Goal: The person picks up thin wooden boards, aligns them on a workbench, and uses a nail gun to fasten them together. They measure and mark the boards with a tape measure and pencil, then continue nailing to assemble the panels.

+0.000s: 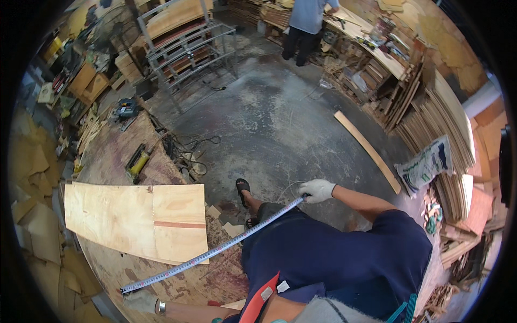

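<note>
Scuffed grey workshop floor

That long flat white measuring tape bars the scuffed brown wooden worktop; there's room above the pale rectangular plywood board.

Stained wooden bench carries a pale wooden panel, yellow-and-black power tool, blue power tool; grey floor carries a long wooden strip.
</note>
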`<state>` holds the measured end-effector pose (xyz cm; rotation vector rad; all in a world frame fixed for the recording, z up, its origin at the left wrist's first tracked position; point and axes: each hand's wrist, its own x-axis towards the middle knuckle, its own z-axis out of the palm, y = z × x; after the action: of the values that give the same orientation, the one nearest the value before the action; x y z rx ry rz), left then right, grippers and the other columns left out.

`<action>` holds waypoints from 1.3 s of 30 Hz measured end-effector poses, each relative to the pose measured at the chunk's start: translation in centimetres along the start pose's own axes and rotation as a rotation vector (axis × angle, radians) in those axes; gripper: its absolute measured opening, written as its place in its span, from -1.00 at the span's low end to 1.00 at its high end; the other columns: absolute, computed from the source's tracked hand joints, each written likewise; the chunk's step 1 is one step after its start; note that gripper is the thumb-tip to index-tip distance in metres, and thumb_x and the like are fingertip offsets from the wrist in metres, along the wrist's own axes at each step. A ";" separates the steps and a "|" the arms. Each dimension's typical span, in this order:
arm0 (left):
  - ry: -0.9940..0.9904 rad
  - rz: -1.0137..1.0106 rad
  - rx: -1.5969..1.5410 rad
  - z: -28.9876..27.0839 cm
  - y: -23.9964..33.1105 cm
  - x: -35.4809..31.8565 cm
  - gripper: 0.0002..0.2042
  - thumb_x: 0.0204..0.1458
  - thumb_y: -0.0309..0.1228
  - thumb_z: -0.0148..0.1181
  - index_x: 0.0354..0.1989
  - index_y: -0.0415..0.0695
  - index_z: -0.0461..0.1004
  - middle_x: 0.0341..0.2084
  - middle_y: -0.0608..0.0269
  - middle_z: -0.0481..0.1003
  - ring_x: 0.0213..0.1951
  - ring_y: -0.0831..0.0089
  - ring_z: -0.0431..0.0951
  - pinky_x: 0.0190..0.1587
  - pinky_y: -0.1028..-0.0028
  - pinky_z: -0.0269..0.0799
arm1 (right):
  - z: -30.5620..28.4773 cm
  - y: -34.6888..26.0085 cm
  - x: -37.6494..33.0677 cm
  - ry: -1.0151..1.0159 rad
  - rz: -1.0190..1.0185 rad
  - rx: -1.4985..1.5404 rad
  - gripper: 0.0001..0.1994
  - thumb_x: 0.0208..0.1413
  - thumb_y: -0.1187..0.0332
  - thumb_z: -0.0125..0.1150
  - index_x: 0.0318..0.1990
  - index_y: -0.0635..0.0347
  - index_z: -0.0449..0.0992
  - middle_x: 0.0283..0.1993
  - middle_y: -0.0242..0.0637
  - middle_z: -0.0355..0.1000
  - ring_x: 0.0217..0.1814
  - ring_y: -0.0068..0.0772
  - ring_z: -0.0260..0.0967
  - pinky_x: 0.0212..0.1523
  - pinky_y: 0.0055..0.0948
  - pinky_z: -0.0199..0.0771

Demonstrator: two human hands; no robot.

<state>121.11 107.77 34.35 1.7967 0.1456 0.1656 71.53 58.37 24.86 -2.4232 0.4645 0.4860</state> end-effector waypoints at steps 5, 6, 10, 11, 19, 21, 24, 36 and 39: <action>-0.396 -0.155 -0.441 9.5 -3.3 -7.9 -0.64 0.39 -0.20 -0.02 0.13 -0.25 0.33 -0.11 0.04 0.54 -0.12 0.40 0.55 0.00 0.32 0.53 | -0.2 -5.2 4.3 -0.064 0.079 0.111 -0.55 0.05 0.20 0.17 0.11 0.15 0.53 0.10 0.00 0.50 0.16 0.05 0.45 0.13 -0.06 0.44; -0.525 -0.232 -0.545 12.0 -4.1 -10.3 -0.63 0.39 -0.20 -0.01 0.17 -0.24 0.31 -0.08 0.01 0.54 -0.09 0.40 0.56 0.02 0.31 0.53 | -0.4 -6.9 5.7 -0.047 0.064 0.128 -0.55 0.05 0.20 0.17 0.10 0.15 0.54 0.07 0.02 0.51 0.13 0.07 0.47 0.12 -0.06 0.44; -0.824 -0.382 -0.426 20.2 -5.5 -20.3 -0.55 0.41 -0.12 -0.05 0.33 -0.12 0.21 -0.10 0.06 0.59 -0.20 0.36 0.61 -0.14 0.40 0.57 | -1.7 -12.9 8.9 -0.028 0.075 0.161 -0.58 0.03 0.19 0.17 0.05 0.16 0.54 -0.02 0.06 0.54 0.06 0.14 0.49 0.08 -0.03 0.45; -0.745 -0.475 -0.561 21.3 -5.6 -23.0 -0.56 0.42 -0.12 -0.05 0.22 -0.25 0.30 -0.16 -0.04 0.60 -0.24 0.29 0.66 -0.16 0.38 0.60 | -1.7 -14.4 9.8 -0.029 0.041 0.161 -0.58 0.03 0.19 0.17 0.04 0.16 0.55 -0.04 0.06 0.55 0.04 0.15 0.50 0.08 -0.03 0.45; -0.587 -0.422 -0.583 26.1 -6.7 -21.8 -0.64 0.41 -0.17 -0.04 -0.24 -0.30 0.36 -0.43 -0.05 0.56 -0.38 0.18 0.68 -0.38 0.29 0.68 | -0.3 -11.5 7.8 0.101 0.113 0.223 -0.57 0.07 0.22 0.23 0.10 0.17 0.49 0.06 0.08 0.51 0.16 0.17 0.44 0.13 -0.06 0.44; -0.555 -0.434 -0.552 25.9 -7.5 -18.3 -0.63 0.40 -0.18 -0.04 -0.22 -0.33 0.36 -0.43 -0.06 0.57 -0.38 0.17 0.69 -0.38 0.29 0.68 | 0.9 -8.0 4.7 0.186 0.064 0.180 -0.60 0.09 0.29 0.23 0.10 0.16 0.51 -0.03 0.10 0.55 0.05 0.16 0.52 0.05 -0.13 0.48; -0.483 -0.440 -0.481 24.9 -9.3 -11.3 -0.63 0.40 -0.18 -0.04 -0.20 -0.34 0.37 -0.39 -0.12 0.60 -0.36 0.15 0.70 -0.35 0.27 0.68 | 2.0 -2.2 -1.4 0.094 0.240 0.197 -0.60 0.06 0.32 0.18 0.07 0.23 0.54 -0.01 0.11 0.54 0.08 0.17 0.50 0.11 -0.10 0.46; -0.241 0.345 1.065 23.2 -17.2 -3.7 -0.31 0.25 0.05 -0.03 0.46 -0.10 0.17 0.50 -0.09 0.03 0.52 -0.09 -0.06 0.49 -0.20 -0.32 | 3.0 -3.4 6.9 0.034 0.221 0.279 -0.76 0.08 0.32 0.23 -0.22 0.34 0.55 -0.46 -0.11 0.46 -0.42 -0.26 0.47 -0.33 -0.27 0.42; -0.194 0.352 0.940 23.1 -17.4 -4.5 -0.29 0.22 0.06 0.00 0.46 -0.09 0.17 0.49 -0.09 0.06 0.51 -0.08 -0.03 0.48 -0.21 -0.28 | 2.3 -8.9 16.7 0.132 0.037 0.182 -0.75 0.11 0.26 0.29 -0.20 0.30 0.56 -0.51 -0.18 0.45 -0.46 -0.33 0.47 -0.38 -0.30 0.43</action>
<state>120.93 88.86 11.99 2.7563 -0.2862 0.1854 89.42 62.98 20.22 -2.2824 0.5850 0.2863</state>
